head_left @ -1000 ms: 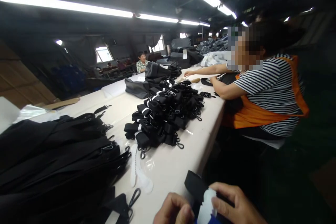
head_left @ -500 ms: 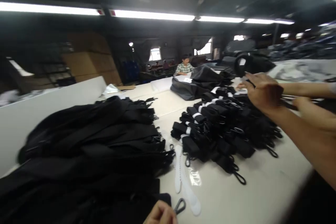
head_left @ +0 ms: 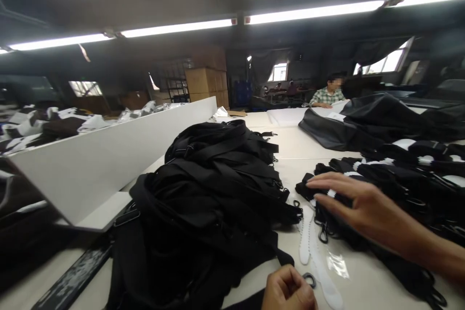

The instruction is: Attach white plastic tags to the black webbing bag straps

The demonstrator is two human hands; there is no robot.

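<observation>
At the head view's bottom edge, the left hand is curled around a black strap running left to right, rising slightly; a hook sits just right. Fingers extended, the right hand hovers over rolled straps; contact I cannot tell.
</observation>
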